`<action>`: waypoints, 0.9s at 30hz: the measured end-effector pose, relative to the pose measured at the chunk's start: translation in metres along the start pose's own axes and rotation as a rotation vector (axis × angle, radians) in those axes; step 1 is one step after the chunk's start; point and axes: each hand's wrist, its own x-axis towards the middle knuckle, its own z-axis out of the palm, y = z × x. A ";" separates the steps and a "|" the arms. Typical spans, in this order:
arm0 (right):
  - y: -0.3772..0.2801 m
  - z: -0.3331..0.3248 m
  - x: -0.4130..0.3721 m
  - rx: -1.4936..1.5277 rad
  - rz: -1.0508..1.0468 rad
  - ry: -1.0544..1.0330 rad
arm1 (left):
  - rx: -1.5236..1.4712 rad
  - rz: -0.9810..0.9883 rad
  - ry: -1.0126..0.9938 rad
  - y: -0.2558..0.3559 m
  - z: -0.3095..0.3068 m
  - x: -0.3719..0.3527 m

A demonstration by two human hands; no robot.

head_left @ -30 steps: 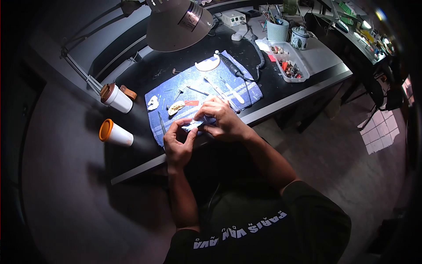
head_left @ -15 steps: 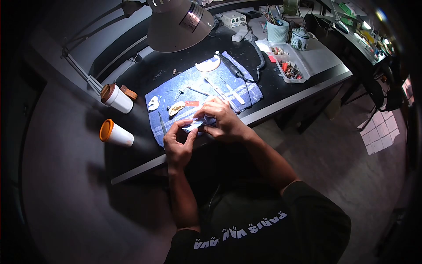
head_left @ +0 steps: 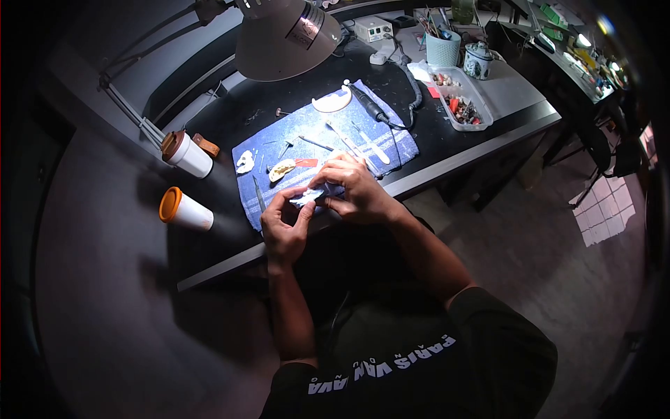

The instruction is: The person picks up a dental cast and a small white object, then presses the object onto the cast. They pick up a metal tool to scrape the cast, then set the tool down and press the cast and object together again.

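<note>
My left hand [head_left: 285, 229] pinches a small white piece [head_left: 307, 198] between thumb and fingers, just above the front edge of the blue towel [head_left: 248, 195]. From the other side, my right hand [head_left: 361, 190] closes its curled fingers on the same piece. Glare and fingers hide its exact kind. Behind the hands lies a cream dental model [head_left: 282, 170] beside a red strip [head_left: 306, 163]. Tweezers or a slim pointed tool [head_left: 258, 192] rest left of my left hand. Thin hand tools [head_left: 357, 148] lie beyond my right hand.
A lamp [head_left: 286, 42] hangs over the black table. A rotary handpiece [head_left: 370, 105] and a white curved piece [head_left: 331, 102] lie on the towel. Two cups stand at left, one with an orange lid [head_left: 171, 205]. A plastic box [head_left: 464, 105] of small parts is at right.
Both hands stay in nearly the same place around the white piece, which looks slightly turned, with more of its bright face showing. The view has shifted a little.
</note>
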 end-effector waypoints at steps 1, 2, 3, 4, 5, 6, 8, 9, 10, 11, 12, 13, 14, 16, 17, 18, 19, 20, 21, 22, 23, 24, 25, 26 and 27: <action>-0.001 0.000 0.000 0.017 0.017 0.004 | -0.009 0.000 -0.013 -0.005 -0.001 0.000; -0.002 -0.001 0.000 0.033 0.034 0.009 | -0.018 0.000 -0.027 -0.008 -0.001 0.000; 0.001 0.000 0.000 0.026 0.009 0.008 | -0.020 0.011 -0.018 -0.006 0.000 0.000; 0.004 0.001 0.000 0.018 -0.016 0.006 | -0.023 0.022 -0.010 -0.002 0.001 0.001; 0.007 0.002 0.000 0.011 -0.044 0.004 | -0.026 0.035 0.000 0.003 0.003 0.001; 0.006 0.001 0.000 0.003 -0.043 0.005 | -0.078 0.010 0.016 0.009 0.005 0.002; 0.005 0.001 0.000 -0.007 -0.039 0.006 | -0.178 -0.044 0.050 0.018 0.009 0.000; 0.003 0.001 0.000 -0.006 -0.034 0.003 | -0.102 -0.027 0.025 0.014 0.006 0.000; 0.002 0.001 0.000 -0.005 -0.028 0.002 | -0.026 -0.010 -0.002 0.006 0.001 0.000; 0.001 0.000 0.001 -0.006 -0.022 0.000 | 0.048 0.009 -0.028 0.002 -0.001 0.001; 0.003 0.000 0.002 -0.003 -0.032 0.003 | 0.021 0.008 -0.025 0.002 -0.001 0.002; 0.005 0.001 0.002 0.000 -0.038 0.004 | -0.006 0.004 -0.023 0.002 0.000 0.002; 0.007 0.002 0.001 0.004 -0.043 0.004 | -0.035 -0.002 -0.021 0.001 0.001 0.001; 0.006 0.001 0.000 -0.011 -0.040 0.006 | -0.080 -0.026 0.013 0.009 0.006 0.001; 0.005 0.001 0.001 -0.018 -0.039 0.006 | -0.101 -0.038 0.032 0.012 0.006 0.001; 0.005 0.001 0.001 -0.013 -0.039 0.002 | -0.060 -0.031 0.005 0.011 0.004 0.000; 0.005 0.001 0.001 -0.008 -0.038 -0.001 | -0.018 -0.024 -0.023 0.008 0.000 0.000; 0.005 0.001 0.001 -0.003 -0.040 -0.003 | 0.023 -0.015 -0.049 0.006 -0.001 0.000; 0.004 0.001 0.001 0.003 -0.033 0.007 | 0.005 -0.004 -0.038 0.003 -0.001 0.000; 0.003 0.002 0.000 0.009 -0.026 0.017 | -0.012 0.008 -0.027 -0.001 0.000 0.000; 0.002 0.001 0.001 0.012 -0.019 0.028 | -0.032 0.021 -0.017 -0.002 0.001 0.001; 0.004 0.001 0.000 0.002 -0.029 0.020 | -0.014 0.024 -0.002 0.000 0.003 0.001; 0.005 0.001 -0.001 -0.007 -0.039 0.012 | 0.003 0.026 0.014 0.005 0.004 0.001; 0.006 0.001 0.000 -0.017 -0.050 0.004 | 0.022 0.030 0.031 0.008 0.004 0.001; 0.006 0.001 0.001 -0.017 -0.050 0.005 | 0.015 0.018 0.010 0.007 0.003 0.001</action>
